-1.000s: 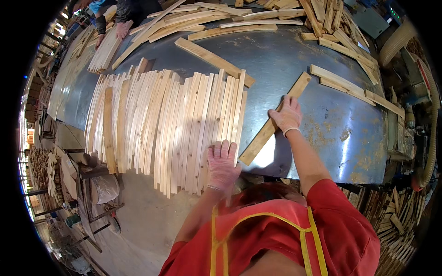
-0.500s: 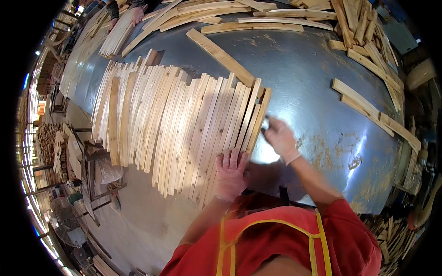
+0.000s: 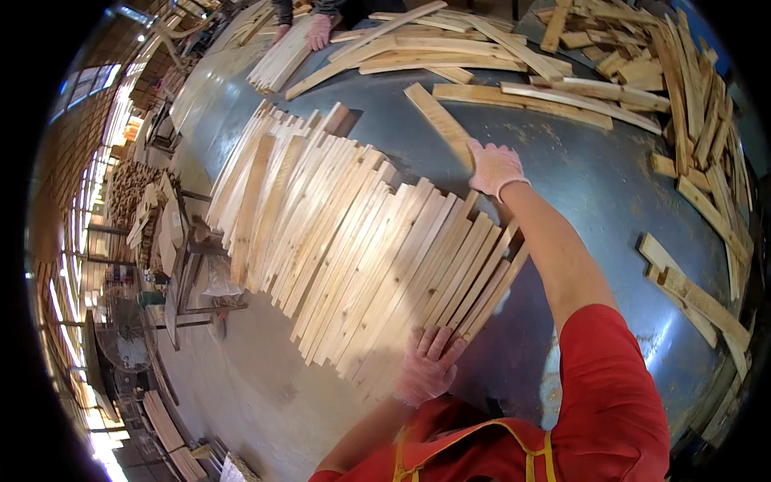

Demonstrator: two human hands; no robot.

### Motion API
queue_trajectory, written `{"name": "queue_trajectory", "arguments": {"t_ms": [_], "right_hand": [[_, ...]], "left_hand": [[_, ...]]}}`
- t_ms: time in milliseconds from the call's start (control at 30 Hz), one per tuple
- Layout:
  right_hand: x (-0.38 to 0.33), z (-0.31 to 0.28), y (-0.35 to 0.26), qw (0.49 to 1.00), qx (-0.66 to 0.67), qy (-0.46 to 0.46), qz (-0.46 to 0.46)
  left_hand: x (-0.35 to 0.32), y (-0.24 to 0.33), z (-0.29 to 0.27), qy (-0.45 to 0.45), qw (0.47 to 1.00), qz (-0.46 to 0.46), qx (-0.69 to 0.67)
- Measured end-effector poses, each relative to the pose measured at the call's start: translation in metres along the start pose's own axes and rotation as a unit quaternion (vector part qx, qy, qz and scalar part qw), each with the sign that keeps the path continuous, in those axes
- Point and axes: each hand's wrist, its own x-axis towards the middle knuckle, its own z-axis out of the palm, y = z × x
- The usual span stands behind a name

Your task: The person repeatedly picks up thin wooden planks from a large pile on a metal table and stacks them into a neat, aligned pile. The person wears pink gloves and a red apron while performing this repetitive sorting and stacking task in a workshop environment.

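A row of pale wooden strips (image 3: 337,241) lies side by side on the metal tabletop, their near ends jutting past its edge. My left hand (image 3: 431,365), in a thin pinkish glove, rests on the near ends of the rightmost strips with its fingers stretched out. Beyond the row's far right corner, my gloved right hand (image 3: 495,170) is closed around the near end of a loose wooden board (image 3: 438,119). That board slants away to the far left. The right palm hides its gripped end, and the thumb cannot be made out.
Across the table, a co-worker's gloved hands (image 3: 319,32) touch a bundle of strips (image 3: 281,60). Loose boards (image 3: 450,52) lie along the far side. A heap of offcuts (image 3: 642,60) fills the far right, with several short boards (image 3: 695,297) nearer. A fan (image 3: 128,345) stands at left.
My right hand has moved from beside the rightmost strip to the loose board and taken hold of its end. My left hand stays on the strip ends. The view has shifted.
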Motion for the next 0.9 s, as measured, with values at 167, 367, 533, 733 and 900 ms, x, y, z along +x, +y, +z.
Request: {"name": "queue_trajectory", "arguments": {"t_ms": [167,367,533,733,900], "right_hand": [[-0.023,-0.003,0.101,0.982,-0.002,0.173,0.072],[-0.21,-0.014,0.127,0.907,0.365,0.048,0.207],[-0.343,0.078,0.053,0.8,0.563,0.006,0.207],[-0.381,0.139,-0.057,0.898,0.369,-0.236,-0.045],[-0.367,0.082,0.061,0.935,0.334,-0.12,-0.025]], "left_hand": [[-0.003,0.002,-0.01,0.012,1.0,-0.014,0.021],[-0.007,-0.006,0.016,0.011,0.995,0.046,0.093],[-0.001,-0.005,0.008,-0.038,0.994,0.052,0.089],[-0.001,-0.004,0.003,-0.017,0.998,0.068,-0.004],[-0.004,-0.011,0.019,-0.004,0.989,0.103,0.109]]}}
